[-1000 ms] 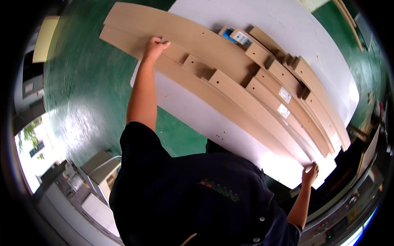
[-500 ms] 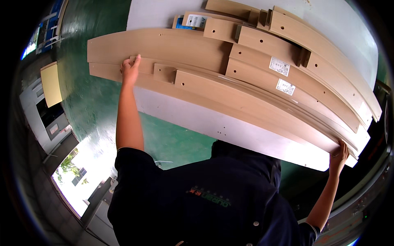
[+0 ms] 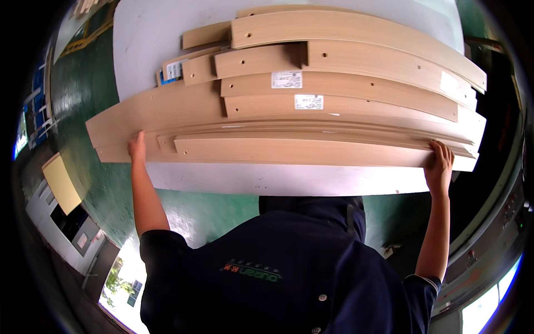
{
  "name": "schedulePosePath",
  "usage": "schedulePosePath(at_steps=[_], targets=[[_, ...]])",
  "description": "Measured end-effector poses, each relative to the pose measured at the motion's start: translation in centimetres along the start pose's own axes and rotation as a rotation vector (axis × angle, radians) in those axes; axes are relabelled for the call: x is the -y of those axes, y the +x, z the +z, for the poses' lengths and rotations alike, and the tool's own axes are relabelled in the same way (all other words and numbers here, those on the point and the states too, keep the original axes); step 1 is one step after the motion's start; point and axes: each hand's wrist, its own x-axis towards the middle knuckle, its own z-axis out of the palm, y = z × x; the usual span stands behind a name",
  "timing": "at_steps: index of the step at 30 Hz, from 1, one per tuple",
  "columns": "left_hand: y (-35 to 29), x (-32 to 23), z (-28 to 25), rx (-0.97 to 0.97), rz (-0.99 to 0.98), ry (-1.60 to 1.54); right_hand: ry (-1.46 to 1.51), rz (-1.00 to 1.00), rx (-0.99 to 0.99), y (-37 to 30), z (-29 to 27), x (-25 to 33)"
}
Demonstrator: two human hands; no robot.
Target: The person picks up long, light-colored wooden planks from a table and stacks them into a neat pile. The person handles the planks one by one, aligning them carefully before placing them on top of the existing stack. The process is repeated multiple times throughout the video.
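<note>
Long wood-coloured boards lie in an overlapping stack before me. At the near left, my left hand [image 3: 137,147] is closed round the front edge of a long board [image 3: 119,155], its thumb on top and its other fingers mostly hidden. My right hand [image 3: 440,160] is closed over the right end of the narrow nearest board [image 3: 300,151], fingers bent across its top. Behind them lie boards with small holes and white paper labels [image 3: 286,80]. The farthest stacked board [image 3: 356,29] overlaps others at the back.
A pale table [image 3: 289,177] carries the stack, whose left end juts past its edge. Green floor [image 3: 72,100] shows to the left, with a yellow panel [image 3: 62,183] and a grey cabinet [image 3: 47,222]. Dark machinery [image 3: 489,222] stands at the right.
The view has turned, so the stack now runs nearly level across it instead of slanting down to the right. Both hands remain at the boards, and more of my right fingers shows on top.
</note>
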Motion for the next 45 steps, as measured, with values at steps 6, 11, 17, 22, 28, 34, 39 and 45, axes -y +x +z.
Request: schedulePosePath(at_steps=[6, 11, 17, 22, 28, 34, 39, 45], targets=[[1.2, 1.3, -0.4, -0.064, -0.064, 0.232, 0.09, 0.013, -0.013, -0.2, -0.5, -0.4], [-5.8, -11.1, -0.1, 0.032, 0.235, -0.304, 0.135, -0.015, -0.046, -0.7, -0.8, -1.4], [-24.2, -27.5, -0.6, 0.368, 0.68, -0.227, 0.074, 0.065, -0.096, -2.6, -1.6, -8.2], [-36.2, -30.3, 0.9, 0.293, 0.861, -0.117, 0.015, 0.141, -0.084, -3.6, -1.8, -17.2], [-46.7, -34.8, 5.8, 0.138, 0.921, 0.031, 0.189, -0.111, -0.029, -2.4, -1.5, -24.7], [-50.7, -42.9, 12.5, 0.277, 1.07, 0.296, 0.162, -0.304, -0.075, -1.4, 0.8, -26.5], [-49.1, -42.9, 15.7, 0.22, 1.07, 0.355, 0.129, -0.286, -0.046, -0.8, -0.3, -26.0], [-49.1, -42.5, 16.3, 0.209, 1.078, 0.237, 0.051, -0.302, 0.033, -1.0, 0.6, -27.0]])
